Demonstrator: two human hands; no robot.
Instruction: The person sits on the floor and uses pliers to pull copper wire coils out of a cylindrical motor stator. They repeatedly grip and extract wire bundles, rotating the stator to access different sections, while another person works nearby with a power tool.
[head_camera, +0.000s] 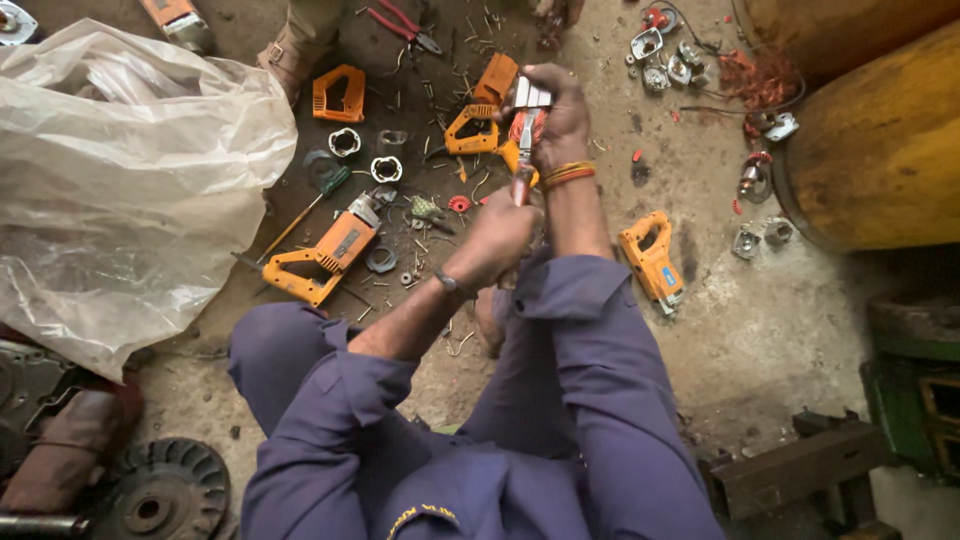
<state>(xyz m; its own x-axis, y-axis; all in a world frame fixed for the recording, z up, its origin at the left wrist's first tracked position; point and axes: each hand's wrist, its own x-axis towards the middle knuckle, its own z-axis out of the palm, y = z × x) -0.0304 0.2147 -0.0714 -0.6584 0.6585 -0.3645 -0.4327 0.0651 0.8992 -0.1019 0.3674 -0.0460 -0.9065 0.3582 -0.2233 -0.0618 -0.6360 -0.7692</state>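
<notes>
At the far left a clear plastic sheet (120, 190) is lying bunched on the dirty floor (760, 330), with a dark finned wheel (165, 490) below it. Moving right, an orange drill body (325, 255) is lying on its side, a green-handled screwdriver (310, 205) just above it, and metal rings (365, 155) and an orange casing half (338, 93) farther up.

In the middle, the person in blue sleeves is working on a motor part (525, 120), a piece with metal plates and reddish copper winding. The left hand (497, 240) is closing around the handle of a screwdriver-like tool (523, 165), whose shaft is pointing up into the part. The right hand (558, 115), with bangles at the wrist, is gripping the part firmly from the right side. So the part is sitting in the right hand, directly above the left, joined to it by the tool.

Judging from this, the step in hand is prying or unscrewing something on the part; it seems to be midway. The next move is probably calling for steady pressure along the tool while the right hand is bracing, lest the tip slip toward the fingers.

Farther right, another orange housing (652, 262) is lying near the right elbow, small metal caps (665, 60) are scattered above, and a yellow drum (880, 150) is standing at the edge.
</notes>
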